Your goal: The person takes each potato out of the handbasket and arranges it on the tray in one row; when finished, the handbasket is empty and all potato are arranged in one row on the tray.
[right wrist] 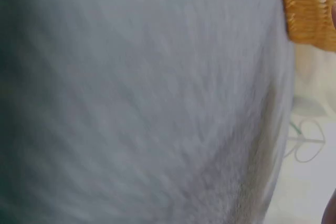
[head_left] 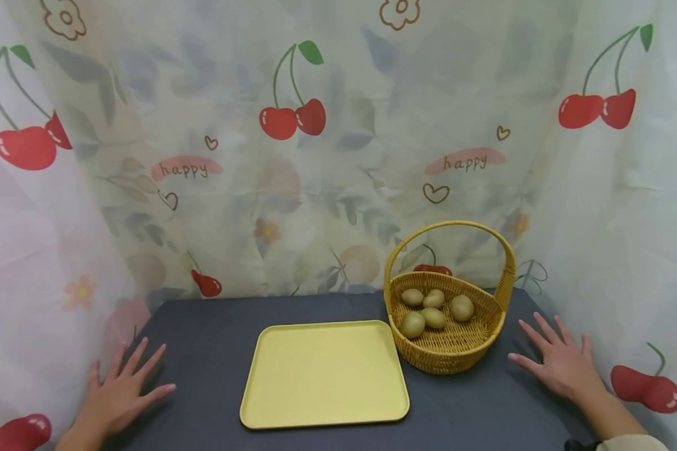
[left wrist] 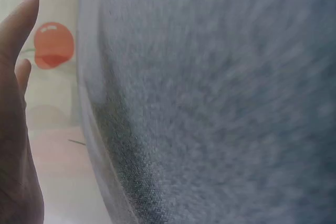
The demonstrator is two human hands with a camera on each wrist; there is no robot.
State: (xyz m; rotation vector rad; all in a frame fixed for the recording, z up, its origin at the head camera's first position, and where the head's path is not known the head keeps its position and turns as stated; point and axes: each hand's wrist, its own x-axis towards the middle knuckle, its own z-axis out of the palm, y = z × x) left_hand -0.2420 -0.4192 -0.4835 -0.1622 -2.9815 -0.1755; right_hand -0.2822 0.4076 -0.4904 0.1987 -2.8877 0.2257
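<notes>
Left hand (head_left: 113, 396), near foreground: fingers are standing apart, gripping nothing. Right hand (head_left: 565, 363): likewise standing apart-fingered and gripping nothing, nearest the wicker basket (head_left: 446, 362). Wicker basket: is sitting just beside the yellow tray (head_left: 324, 376); whether they are touching is unclear. Five kiwi-like fruits (head_left: 433, 318): are lying loose inside the basket. Yellow tray: is lying flat between the hands, on dark cloth (head_left: 203, 351). Probable hazards: a reaching hand could be snagging the arched handle (head_left: 506, 282), tipping the basket; rounded fruits, if dropped, could be rolling over the tray's shallow edge.
</notes>
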